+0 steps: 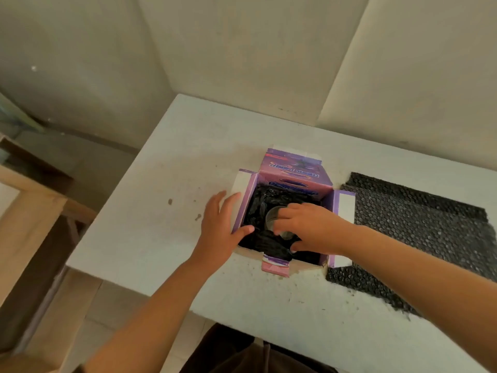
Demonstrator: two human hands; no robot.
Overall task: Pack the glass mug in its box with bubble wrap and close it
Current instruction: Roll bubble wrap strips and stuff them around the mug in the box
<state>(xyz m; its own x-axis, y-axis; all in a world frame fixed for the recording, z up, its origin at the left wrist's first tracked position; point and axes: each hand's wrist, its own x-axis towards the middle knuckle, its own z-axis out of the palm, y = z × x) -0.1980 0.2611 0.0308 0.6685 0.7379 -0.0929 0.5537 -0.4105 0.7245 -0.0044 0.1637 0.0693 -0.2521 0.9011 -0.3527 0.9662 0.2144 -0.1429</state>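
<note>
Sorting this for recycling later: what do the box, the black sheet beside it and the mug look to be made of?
Box: printed glossy cardboard, going by its folded flaps with white insides. Black sheet: plastic bubble wrap, by its shiny bubble pattern. Mug: seemingly clear glass; its see-through rim shows under the right hand.

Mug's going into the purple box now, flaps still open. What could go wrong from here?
1. The right hand grips the glass mug by its rim; it may slip or knock the box wall.
2. The black bubble wrap inside looks bunched, so the mug could sit tilted or high and block the flaps.
3. The spare bubble wrap sheet may get left out.
</note>
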